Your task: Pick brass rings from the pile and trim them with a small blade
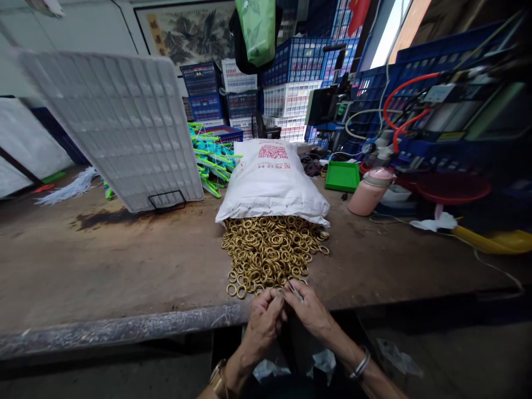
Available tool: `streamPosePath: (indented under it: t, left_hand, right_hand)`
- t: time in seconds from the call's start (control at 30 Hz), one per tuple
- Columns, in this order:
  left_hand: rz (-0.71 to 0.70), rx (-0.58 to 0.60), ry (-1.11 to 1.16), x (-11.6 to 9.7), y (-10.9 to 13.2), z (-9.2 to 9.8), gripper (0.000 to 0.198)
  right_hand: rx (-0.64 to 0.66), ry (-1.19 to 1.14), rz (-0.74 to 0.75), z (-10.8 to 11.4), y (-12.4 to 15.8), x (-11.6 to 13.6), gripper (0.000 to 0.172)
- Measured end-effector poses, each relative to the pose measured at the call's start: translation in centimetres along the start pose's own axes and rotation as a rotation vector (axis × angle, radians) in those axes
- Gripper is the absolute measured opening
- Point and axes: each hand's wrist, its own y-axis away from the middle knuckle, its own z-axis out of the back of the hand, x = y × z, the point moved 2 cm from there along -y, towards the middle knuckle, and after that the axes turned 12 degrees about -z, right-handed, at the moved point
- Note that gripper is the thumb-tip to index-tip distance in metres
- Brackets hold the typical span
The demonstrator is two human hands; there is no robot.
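Note:
A heap of brass-coloured rings (270, 255) spills from the open mouth of a white woven sack (274, 188) with red print. Right at the heap's near side, over the table's front edge, my two hands meet with their fingertips together. My left hand (266, 318) is closed in a pinch; what it grips is hidden by the fingers. My right hand (310, 310) is closed too, with a thin pale sliver showing between thumb and forefinger, too small to name. Several rings lie just beyond my fingertips.
On the wooden table (145, 266), a grey-white ribbed tray (120, 127) stands tilted at left beside green-and-teal plastic pieces (211, 160). A green tray (342, 176), a pink bottle (369, 191) and a red bowl (453, 187) are at right. Stacked crates (291, 100) fill the back.

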Motion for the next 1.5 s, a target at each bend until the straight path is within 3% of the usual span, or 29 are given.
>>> streamPosePath:
  t: [0.13,0.23,0.37,0.7,0.9,1.0,1.13,1.3,1.5]
  left_hand:
    - [0.034,0.005,0.094,0.0,0.1,0.1,0.034]
    - [0.020,-0.014,0.065,-0.3,0.1,0.2,0.034]
    - [-0.046,-0.035,0.035,-0.7,-0.1,0.2,0.031]
    - [-0.207,-0.007,-0.096,-0.6,0.4,0.4,0.028]
    - [-0.040,0.088,0.049,-2.0,1.6,-1.0,0.032]
    - [0.069,0.052,0.242,-1.1,1.4,-0.8,0.033]
    - [0.065,0.019,0.380,0.0,0.8,0.2,0.030]
    - [0.112,-0.069,0.510,-0.3,0.6,1.0,0.019]
    - [0.209,-0.091,0.570,-0.5,0.4,1.8,0.022]
  right_hand:
    - [-0.015,-0.010,-0.024,0.2,-0.2,-0.7,0.028]
    - [-0.075,0.146,0.014,0.5,0.0,-1.3,0.026]
    - [-0.028,0.387,0.114,0.2,0.7,-1.5,0.012]
    - [-0.019,0.635,0.132,0.1,0.6,-1.3,0.027]
    - [-0.230,0.738,0.054,2.9,-1.2,-1.0,0.022]
    - [-0.331,0.693,0.110,3.6,-2.8,0.1,0.017]
    - [-0.419,0.656,0.147,3.6,-5.7,1.3,0.014]
    - [-0.443,0.710,0.131,2.9,-8.7,2.1,0.017]
    - [-0.425,0.753,0.156,2.2,-10.2,3.6,0.014]
